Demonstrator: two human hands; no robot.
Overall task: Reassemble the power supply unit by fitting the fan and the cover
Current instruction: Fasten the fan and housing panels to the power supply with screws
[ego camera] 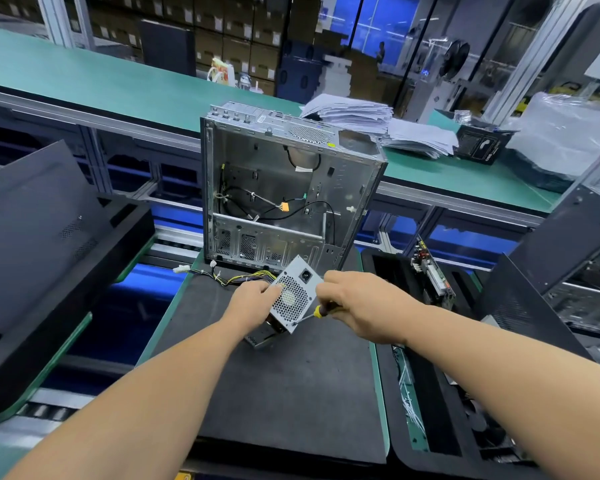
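Observation:
The silver power supply unit stands tilted on the dark mat, its honeycomb fan grille and black power socket facing me. My left hand grips its left side. My right hand holds a screwdriver with a yellow and black handle; its tip touches the lower right corner of the grille face. The unit's bundle of yellow and black cables trails off to the left across the mat.
An open, bare metal computer case stands upright just behind the unit. Black monitors lie left and right. A circuit board sits at right. Stacked papers and a black box rest on the green bench behind.

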